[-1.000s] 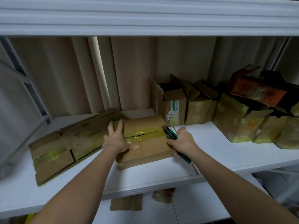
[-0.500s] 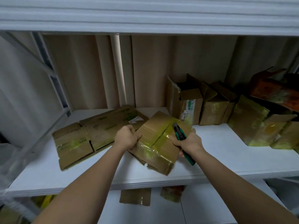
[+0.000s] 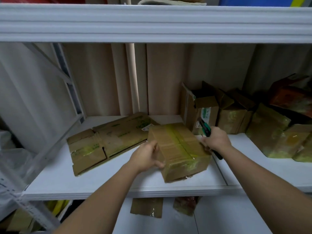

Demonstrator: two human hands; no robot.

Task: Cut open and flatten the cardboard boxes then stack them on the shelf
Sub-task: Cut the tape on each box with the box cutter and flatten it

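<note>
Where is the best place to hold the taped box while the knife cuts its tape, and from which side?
Probably its left long side wall, from the left, where the left hand grips the taped box: clear of the lengthwise seam and the knife.

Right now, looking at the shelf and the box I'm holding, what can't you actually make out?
- Utility knife, head view: the right hand covers its handle, and the blade is too small to see.
- Taped box: its underside and far side face away, and the left hand covers its left edge.
- Label on the open box behind: print too small to read.
- Boxes on the right: cut off by the frame edge.
</note>
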